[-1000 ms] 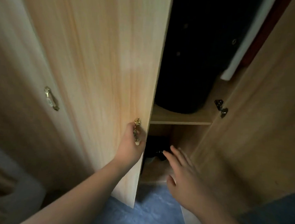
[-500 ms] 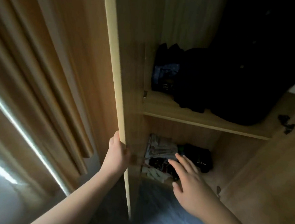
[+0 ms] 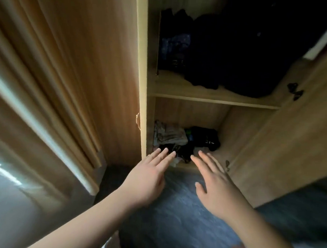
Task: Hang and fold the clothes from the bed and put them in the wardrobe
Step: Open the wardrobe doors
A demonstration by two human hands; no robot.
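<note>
At twelve o'clock from our hands stands the open wardrobe (image 3: 212,99), and its bottom compartment holds a loose heap of clothes (image 3: 170,137): pale crumpled fabric toward nine o'clock, a black bundle (image 3: 205,138) toward three. On the shelf above, dark garments (image 3: 227,51) lie piled and hang down from higher up. We see no bed, so the clothes from it are out of view. Our left hand (image 3: 149,177) reaches forward with straight, spread fingers, holding nothing, its fingertips (image 3: 165,151) just short of the heap. Our right hand (image 3: 214,180) is likewise flat and empty, aimed at the compartment's front edge. At nine o'clock the left door (image 3: 140,66) stands edge-on beside a curtain (image 3: 48,81); at three o'clock the right door (image 3: 289,140) swings wide. Grey-blue floor (image 3: 183,218) lies at six. We judge the risk to be tumbling: raking into an unfolded heap could spill pieces onto the floor, and the dim interior makes dark items easy to miss.
</note>
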